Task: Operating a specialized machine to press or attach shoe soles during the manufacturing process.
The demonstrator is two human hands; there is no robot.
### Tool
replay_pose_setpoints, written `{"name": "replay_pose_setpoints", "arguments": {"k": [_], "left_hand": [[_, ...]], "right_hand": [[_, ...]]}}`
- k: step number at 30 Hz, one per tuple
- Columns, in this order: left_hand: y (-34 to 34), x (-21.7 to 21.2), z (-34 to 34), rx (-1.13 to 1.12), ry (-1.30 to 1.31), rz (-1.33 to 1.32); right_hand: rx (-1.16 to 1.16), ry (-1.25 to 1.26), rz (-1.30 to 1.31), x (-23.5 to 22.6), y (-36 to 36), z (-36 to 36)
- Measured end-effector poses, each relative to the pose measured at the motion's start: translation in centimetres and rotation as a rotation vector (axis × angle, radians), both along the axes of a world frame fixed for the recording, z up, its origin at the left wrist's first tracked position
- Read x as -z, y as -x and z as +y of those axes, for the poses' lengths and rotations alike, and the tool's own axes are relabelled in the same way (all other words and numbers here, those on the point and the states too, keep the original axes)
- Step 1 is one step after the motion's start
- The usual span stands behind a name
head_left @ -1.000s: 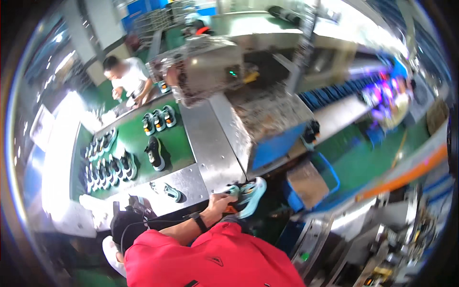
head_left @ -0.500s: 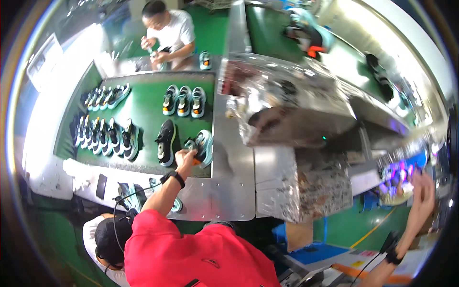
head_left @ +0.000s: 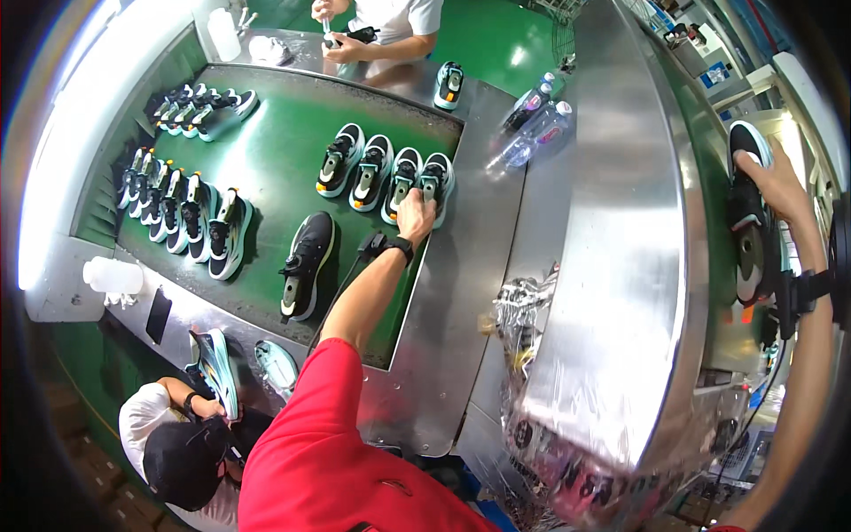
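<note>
My left hand is closed on the heel end of a black and light-blue sneaker, at the right end of a short row on the green belt. Beside it in that row stand several matching sneakers. A mostly black sneaker lies nearer to me, left of my forearm. At the far right, my right hand grips a black sneaker with a light-blue sole, thumb across it, over another green belt. Black and grey shoe parts show below that hand; whether they belong to a second sneaker I cannot tell.
Two rows of sneakers fill the belt's left side. Plastic bottles lie on the metal edge beside a raised metal ledge with clear plastic wrapping. A co-worker handles a shoe at lower left; another works across the belt.
The view has swung to the right. My left hand has moved a sneaker up to the end of the short row. My right hand, earlier raised and empty, now grips a sneaker.
</note>
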State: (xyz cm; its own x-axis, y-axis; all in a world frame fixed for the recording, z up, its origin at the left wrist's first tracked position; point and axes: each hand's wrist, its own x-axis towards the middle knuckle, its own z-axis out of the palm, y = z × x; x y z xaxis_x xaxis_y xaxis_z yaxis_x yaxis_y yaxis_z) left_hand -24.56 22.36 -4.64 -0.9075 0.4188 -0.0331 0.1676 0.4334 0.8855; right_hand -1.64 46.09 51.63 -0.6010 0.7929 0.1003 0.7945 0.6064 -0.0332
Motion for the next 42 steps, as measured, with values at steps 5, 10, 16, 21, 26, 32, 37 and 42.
{"name": "replay_pose_setpoints", "arguments": {"k": [5,10,16,21,26,32,37,42], "left_hand": [[-4.3,2.5,-3.3,0.160,-0.074,0.212],[-15.8,1.5,-15.8,0.439,-0.189,-0.614],[-29.7,-9.6,-25.1,0.787,-0.340,-1.320],[-33.8,-24.1,-22.1,1.480,-0.291,-1.350],[-44.0,-34.7,-17.1,1.693,-0.833,-1.271],[-56.9,-38.6,-25.4,2.009,-0.375,-1.674],[-67.1,-36.6,-35.5,1.994,0.159,-1.928],[-76.0,-36.0,-48.6,2.487,0.015,-1.026]], "right_hand": [[-0.281,-0.189,0.068,1.7,-1.7,-2.1],[-0.380,-0.281,0.069,2.5,-5.0,-4.1],[-0.373,-0.510,0.339,-4.3,-11.3,-12.9],[-0.412,-0.402,0.851,-8.0,-22.7,-26.0],[-0.084,-0.136,1.395,-4.0,-36.1,-42.0],[0.491,-0.101,1.668,4.3,-47.0,-58.3],[0.931,-0.333,1.849,12.6,-53.2,-75.9],[1.333,-0.853,1.663,20.0,-55.1,-88.6]]}}
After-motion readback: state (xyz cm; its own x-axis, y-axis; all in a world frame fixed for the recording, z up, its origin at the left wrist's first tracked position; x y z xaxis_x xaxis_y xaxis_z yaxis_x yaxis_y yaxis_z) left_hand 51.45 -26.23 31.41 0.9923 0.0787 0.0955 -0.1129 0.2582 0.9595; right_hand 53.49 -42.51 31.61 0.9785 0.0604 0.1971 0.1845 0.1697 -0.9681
